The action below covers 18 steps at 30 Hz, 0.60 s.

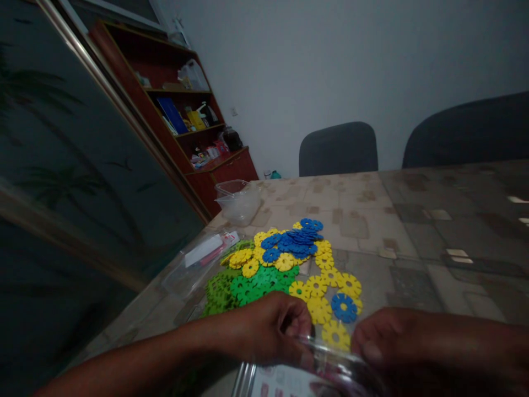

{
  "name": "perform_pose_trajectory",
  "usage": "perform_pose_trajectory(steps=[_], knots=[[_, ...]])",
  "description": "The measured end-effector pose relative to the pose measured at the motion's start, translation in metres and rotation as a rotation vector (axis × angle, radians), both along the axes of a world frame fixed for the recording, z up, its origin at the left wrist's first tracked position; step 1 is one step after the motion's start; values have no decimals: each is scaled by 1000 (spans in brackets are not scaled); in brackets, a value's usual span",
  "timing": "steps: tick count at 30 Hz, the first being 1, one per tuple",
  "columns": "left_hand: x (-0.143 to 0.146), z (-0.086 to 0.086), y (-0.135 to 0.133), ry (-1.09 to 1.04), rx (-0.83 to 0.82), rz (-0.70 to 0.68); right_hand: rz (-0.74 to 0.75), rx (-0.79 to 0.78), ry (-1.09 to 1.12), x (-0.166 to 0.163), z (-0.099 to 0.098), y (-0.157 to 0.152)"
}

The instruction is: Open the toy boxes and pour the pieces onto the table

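Note:
At the bottom of the view is a clear plastic container with a printed white label, partly cut off by the frame. My left hand is closed on its rim, thumb and fingers pinching the edge. My right hand is curled at the container's right side, closed against its edge; its fingertips are dim and partly hidden. Just beyond my hands lie flower-shaped notched plastic discs: yellow discs, a lone blue disc, a pile of blue discs, green discs and olive-green discs.
A clear plastic tub stands at the table's far left corner. Nearer, a clear plastic package with a white card lies at the left edge. Two grey chairs back the patterned table. A wooden shelf stands beyond.

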State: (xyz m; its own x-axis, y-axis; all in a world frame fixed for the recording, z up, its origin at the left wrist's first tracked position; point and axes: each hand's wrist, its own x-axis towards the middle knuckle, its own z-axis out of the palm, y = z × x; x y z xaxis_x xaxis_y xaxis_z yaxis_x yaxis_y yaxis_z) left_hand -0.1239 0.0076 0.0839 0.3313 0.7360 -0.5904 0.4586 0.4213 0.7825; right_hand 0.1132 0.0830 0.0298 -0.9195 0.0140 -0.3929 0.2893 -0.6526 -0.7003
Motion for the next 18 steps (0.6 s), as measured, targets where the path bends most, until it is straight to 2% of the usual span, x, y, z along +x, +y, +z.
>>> perform_pose_trajectory(steps=[4, 6, 9, 12, 15, 18], knots=[[-11, 0, -2, 18, -9, -18, -93, 223, -211, -2, -20, -20], [-11, 0, 0, 9, -24, -38, -180, 303, -218, -6, -31, -28], [-4, -6, 6, -117, -156, -70, -219, 268, -122, -12, -42, -36], [7, -17, 11, -248, -311, -36, -201, 196, -103, -16, -43, -39], [15, -25, 13, -257, -360, 36, -245, 176, -122, -17, -42, -41], [20, -27, 12, -242, -357, 73, -246, 176, -144, -17, -46, -43]])
